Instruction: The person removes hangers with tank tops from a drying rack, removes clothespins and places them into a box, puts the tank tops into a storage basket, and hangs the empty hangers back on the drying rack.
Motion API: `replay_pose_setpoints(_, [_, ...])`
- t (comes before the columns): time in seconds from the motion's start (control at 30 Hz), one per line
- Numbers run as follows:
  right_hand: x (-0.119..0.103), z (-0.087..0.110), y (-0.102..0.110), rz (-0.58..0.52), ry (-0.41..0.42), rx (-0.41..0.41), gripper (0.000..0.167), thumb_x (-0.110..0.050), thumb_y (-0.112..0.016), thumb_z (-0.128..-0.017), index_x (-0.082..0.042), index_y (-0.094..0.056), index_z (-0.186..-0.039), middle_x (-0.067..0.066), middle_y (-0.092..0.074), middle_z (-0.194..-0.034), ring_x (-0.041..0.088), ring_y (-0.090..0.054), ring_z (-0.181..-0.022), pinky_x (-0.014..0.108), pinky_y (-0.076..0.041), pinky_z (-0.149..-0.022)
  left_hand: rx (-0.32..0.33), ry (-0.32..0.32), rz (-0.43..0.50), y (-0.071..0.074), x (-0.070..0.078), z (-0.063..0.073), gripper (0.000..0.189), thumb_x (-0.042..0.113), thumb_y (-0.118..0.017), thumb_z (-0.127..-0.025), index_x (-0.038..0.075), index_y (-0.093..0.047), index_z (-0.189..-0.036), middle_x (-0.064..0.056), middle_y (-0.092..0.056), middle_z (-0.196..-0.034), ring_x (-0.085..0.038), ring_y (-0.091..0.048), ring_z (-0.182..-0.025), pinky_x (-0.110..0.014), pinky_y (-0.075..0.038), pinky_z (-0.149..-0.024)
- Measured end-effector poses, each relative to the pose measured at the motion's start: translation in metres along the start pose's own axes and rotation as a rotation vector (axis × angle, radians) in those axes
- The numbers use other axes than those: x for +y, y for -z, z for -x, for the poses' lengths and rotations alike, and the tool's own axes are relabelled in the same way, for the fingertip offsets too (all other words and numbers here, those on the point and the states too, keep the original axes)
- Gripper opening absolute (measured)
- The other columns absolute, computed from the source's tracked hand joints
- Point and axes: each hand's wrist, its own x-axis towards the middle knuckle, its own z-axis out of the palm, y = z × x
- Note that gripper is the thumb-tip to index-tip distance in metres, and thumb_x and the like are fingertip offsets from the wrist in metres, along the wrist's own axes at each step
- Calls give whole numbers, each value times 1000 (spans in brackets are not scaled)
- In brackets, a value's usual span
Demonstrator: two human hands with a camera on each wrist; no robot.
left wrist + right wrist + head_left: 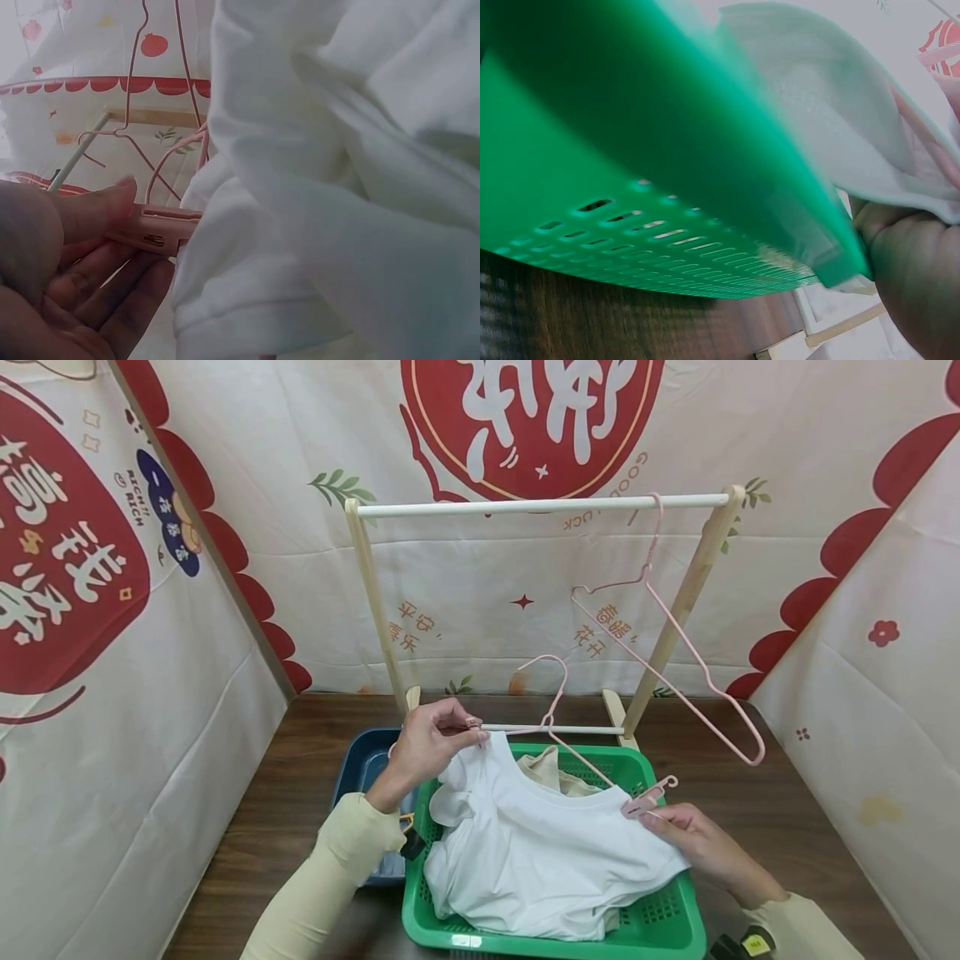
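A white shirt (pixel 547 835) lies spread over the green basket (pixel 652 935), with a pink hanger (pixel 577 756) inside its neckline. At one shoulder, my left hand (pixel 431 747) pinches a pink clip (pixel 154 227) between thumb and fingers. The clip's far end meets the cloth in the left wrist view. Across the neckline, my right hand (pixel 701 839) holds the other shoulder of the shirt, close beside a second pink clip (pixel 648 797). Most of the right fingers are hidden by cloth. Part of the hanger's arm shows within the fabric in the right wrist view.
Behind the basket stands a rack with a white top bar (pixel 540 507) and wooden posts. Another pink hanger (pixel 705 668) hangs at its right end. Beige cloth (pixel 551 771) is inside the basket. A blue bin (pixel 369 760) stands to the left on the brown table (pixel 247 852).
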Motion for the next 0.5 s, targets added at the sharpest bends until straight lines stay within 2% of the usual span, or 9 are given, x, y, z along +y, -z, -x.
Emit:
replay_pose_setpoints(0.13, [0, -1, 0, -7, 9, -12, 45, 5, -27, -106, -1, -72, -110, -2, -75, -93, 7, -71, -79, 28, -58, -65, 13, -29, 4, 1, -1, 1, 10, 11, -80, -83, 15, -71, -83, 1, -74, -92, -13, -71, -82, -33, -59, -79])
replay_pose_setpoints(0.4, [0, -1, 0, -2, -2, -11, 46, 4, -28, -106, -4, -73, -107, -2, -75, -86, 8, -71, -76, 28, -58, -63, 32, -90, 69, 3, -3, 2, 8, 10, -79, -85, 12, -71, -84, -6, -75, -97, -15, -73, -88, -32, -59, -78])
replay_pose_setpoints(0.5, [0, -1, 1, 4, 1, -7, 45, 4, -28, -106, -3, -73, -109, -2, -75, -91, 7, -71, -79, 28, -58, -65, 40, -105, 98, 5, -2, 2, 7, 11, -78, -85, 10, -71, -84, -7, -74, -97, -16, -73, -92, -33, -59, -79])
